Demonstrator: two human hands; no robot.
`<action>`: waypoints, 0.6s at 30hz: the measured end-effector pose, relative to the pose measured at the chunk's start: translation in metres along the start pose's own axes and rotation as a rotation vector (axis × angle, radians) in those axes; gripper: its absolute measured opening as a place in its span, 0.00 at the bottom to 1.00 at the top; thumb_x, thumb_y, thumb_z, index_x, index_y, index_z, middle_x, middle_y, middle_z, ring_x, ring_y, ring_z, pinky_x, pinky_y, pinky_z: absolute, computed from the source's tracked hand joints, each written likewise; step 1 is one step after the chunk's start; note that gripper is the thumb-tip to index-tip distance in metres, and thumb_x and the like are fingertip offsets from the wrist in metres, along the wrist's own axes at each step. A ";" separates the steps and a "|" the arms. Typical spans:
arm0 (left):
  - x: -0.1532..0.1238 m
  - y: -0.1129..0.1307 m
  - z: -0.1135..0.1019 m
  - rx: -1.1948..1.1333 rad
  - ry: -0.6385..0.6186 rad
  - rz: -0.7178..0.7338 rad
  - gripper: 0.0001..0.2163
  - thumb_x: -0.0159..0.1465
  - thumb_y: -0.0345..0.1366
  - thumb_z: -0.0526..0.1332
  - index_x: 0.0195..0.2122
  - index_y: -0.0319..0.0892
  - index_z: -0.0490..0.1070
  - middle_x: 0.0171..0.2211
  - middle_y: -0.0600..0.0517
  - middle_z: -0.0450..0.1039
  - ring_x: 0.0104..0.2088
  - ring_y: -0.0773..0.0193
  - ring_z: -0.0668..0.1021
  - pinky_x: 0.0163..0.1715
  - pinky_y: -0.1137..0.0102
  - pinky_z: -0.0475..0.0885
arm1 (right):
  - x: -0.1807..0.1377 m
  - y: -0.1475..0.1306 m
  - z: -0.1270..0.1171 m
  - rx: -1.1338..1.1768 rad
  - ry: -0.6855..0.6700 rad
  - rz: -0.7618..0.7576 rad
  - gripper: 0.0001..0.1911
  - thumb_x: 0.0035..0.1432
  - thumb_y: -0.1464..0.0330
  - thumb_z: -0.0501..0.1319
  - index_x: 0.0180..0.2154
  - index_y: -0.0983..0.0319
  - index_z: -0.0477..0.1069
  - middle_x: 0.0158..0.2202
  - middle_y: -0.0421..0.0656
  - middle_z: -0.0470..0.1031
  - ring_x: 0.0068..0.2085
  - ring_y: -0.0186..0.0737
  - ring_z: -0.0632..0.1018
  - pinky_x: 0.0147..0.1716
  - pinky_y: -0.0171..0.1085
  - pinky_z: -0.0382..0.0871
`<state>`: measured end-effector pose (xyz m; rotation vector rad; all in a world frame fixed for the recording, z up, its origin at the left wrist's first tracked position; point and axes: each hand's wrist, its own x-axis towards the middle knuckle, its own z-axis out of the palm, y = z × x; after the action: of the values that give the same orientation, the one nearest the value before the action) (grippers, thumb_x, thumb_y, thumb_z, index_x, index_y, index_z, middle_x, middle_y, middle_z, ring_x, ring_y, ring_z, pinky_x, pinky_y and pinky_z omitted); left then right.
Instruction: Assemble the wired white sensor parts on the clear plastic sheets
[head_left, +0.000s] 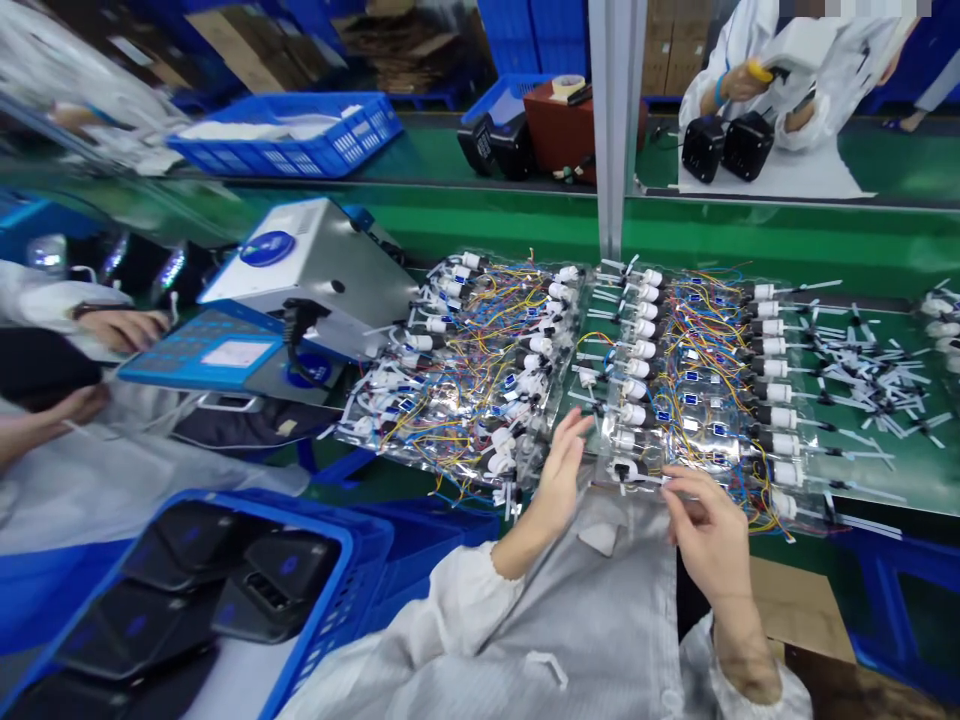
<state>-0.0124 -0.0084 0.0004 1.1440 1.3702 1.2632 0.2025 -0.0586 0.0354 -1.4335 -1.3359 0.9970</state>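
Left hand (561, 478) open on plastic wrap (600, 430), right hand (703, 530) pinching white strip (645, 480); blue labels (718, 430) unreadable.

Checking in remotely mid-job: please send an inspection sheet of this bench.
Surface: green workbench.
Job's things: clear plastic sheets of white-nozzled units.
Clutter: loose white plastic strips at bench right.
Hands: left hand open at the sheets; right hand pinching a white plastic stem.
Cables: coloured wires tangled across the units; black cable at a tester.
Surroundings: blue crate of black devices; co-worker's hand at a blue keypad panel.
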 end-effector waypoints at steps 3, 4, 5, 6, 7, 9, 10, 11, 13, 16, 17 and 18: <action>0.018 -0.010 0.011 0.035 -0.034 -0.095 0.22 0.73 0.50 0.55 0.60 0.45 0.75 0.75 0.47 0.52 0.75 0.51 0.55 0.74 0.54 0.49 | -0.001 0.005 -0.005 -0.079 -0.004 -0.033 0.06 0.67 0.65 0.63 0.43 0.58 0.78 0.60 0.51 0.74 0.19 0.26 0.74 0.18 0.35 0.75; 0.026 -0.011 0.015 0.049 -0.037 -0.102 0.21 0.72 0.49 0.56 0.59 0.44 0.76 0.74 0.46 0.53 0.75 0.52 0.55 0.75 0.54 0.47 | -0.002 0.005 -0.006 -0.096 -0.002 -0.044 0.07 0.67 0.65 0.64 0.44 0.58 0.78 0.61 0.51 0.73 0.19 0.26 0.74 0.19 0.35 0.75; 0.033 -0.011 0.018 0.067 -0.042 -0.108 0.21 0.72 0.49 0.57 0.58 0.43 0.77 0.73 0.45 0.56 0.74 0.52 0.56 0.75 0.54 0.47 | -0.004 0.004 -0.008 -0.101 -0.001 -0.048 0.07 0.67 0.65 0.64 0.45 0.58 0.78 0.61 0.52 0.73 0.19 0.26 0.74 0.19 0.35 0.75; 0.039 -0.011 0.020 0.086 -0.049 -0.115 0.20 0.71 0.48 0.58 0.56 0.43 0.78 0.72 0.45 0.60 0.73 0.51 0.58 0.75 0.54 0.47 | -0.005 0.004 -0.009 -0.097 -0.004 -0.048 0.08 0.67 0.65 0.64 0.45 0.58 0.78 0.61 0.52 0.73 0.20 0.27 0.74 0.19 0.35 0.75; 0.041 -0.009 0.021 0.098 -0.053 -0.120 0.19 0.71 0.47 0.60 0.55 0.42 0.79 0.70 0.44 0.63 0.73 0.51 0.59 0.75 0.53 0.47 | -0.006 0.003 -0.011 -0.086 -0.011 -0.045 0.08 0.67 0.65 0.63 0.45 0.59 0.78 0.61 0.52 0.74 0.20 0.28 0.75 0.19 0.35 0.75; 0.035 -0.002 0.020 0.084 -0.047 -0.101 0.19 0.69 0.45 0.62 0.57 0.42 0.77 0.69 0.43 0.64 0.72 0.50 0.61 0.75 0.52 0.48 | -0.009 0.002 -0.015 -0.067 -0.026 -0.046 0.08 0.67 0.65 0.63 0.46 0.59 0.78 0.61 0.53 0.74 0.21 0.29 0.75 0.20 0.36 0.76; 0.026 0.002 0.018 0.059 -0.045 -0.072 0.21 0.69 0.45 0.63 0.60 0.43 0.75 0.70 0.43 0.63 0.72 0.50 0.61 0.74 0.52 0.49 | -0.010 0.001 -0.017 -0.063 -0.035 -0.050 0.08 0.67 0.65 0.63 0.46 0.58 0.78 0.61 0.53 0.73 0.21 0.29 0.76 0.21 0.37 0.76; 0.014 0.008 0.015 0.027 -0.051 -0.035 0.22 0.69 0.44 0.63 0.63 0.44 0.72 0.71 0.43 0.60 0.73 0.50 0.60 0.74 0.52 0.51 | -0.010 0.001 -0.019 -0.059 -0.048 -0.052 0.09 0.67 0.65 0.63 0.46 0.58 0.78 0.61 0.53 0.73 0.22 0.30 0.76 0.23 0.37 0.77; -0.014 0.020 0.007 -0.037 -0.103 0.064 0.26 0.71 0.43 0.62 0.69 0.49 0.65 0.74 0.44 0.53 0.72 0.49 0.62 0.71 0.53 0.61 | -0.011 0.002 -0.023 -0.053 -0.076 -0.055 0.09 0.67 0.65 0.63 0.47 0.58 0.78 0.61 0.53 0.73 0.23 0.31 0.77 0.24 0.39 0.77; -0.048 0.037 -0.007 -0.098 -0.127 0.152 0.26 0.72 0.39 0.61 0.71 0.52 0.62 0.74 0.42 0.52 0.65 0.48 0.73 0.61 0.56 0.74 | -0.008 0.004 -0.023 -0.068 -0.077 -0.082 0.09 0.66 0.65 0.64 0.46 0.57 0.79 0.59 0.52 0.75 0.32 0.39 0.81 0.29 0.40 0.79; -0.053 0.042 -0.012 -0.101 -0.107 0.192 0.25 0.72 0.38 0.61 0.70 0.51 0.64 0.72 0.41 0.56 0.62 0.47 0.76 0.58 0.57 0.76 | -0.007 0.006 -0.022 -0.074 -0.065 -0.093 0.08 0.65 0.65 0.65 0.45 0.57 0.80 0.57 0.52 0.76 0.37 0.42 0.82 0.31 0.40 0.79; -0.055 0.046 -0.017 -0.100 -0.076 0.238 0.24 0.71 0.37 0.62 0.68 0.50 0.66 0.70 0.40 0.61 0.60 0.48 0.78 0.55 0.58 0.77 | -0.006 0.007 -0.022 -0.071 -0.056 -0.095 0.08 0.65 0.65 0.65 0.44 0.58 0.80 0.55 0.51 0.77 0.40 0.44 0.82 0.33 0.40 0.79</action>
<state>-0.0193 -0.0637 0.0492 1.3000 1.1270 1.4241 0.2245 -0.0664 0.0342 -1.3894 -1.4793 0.9417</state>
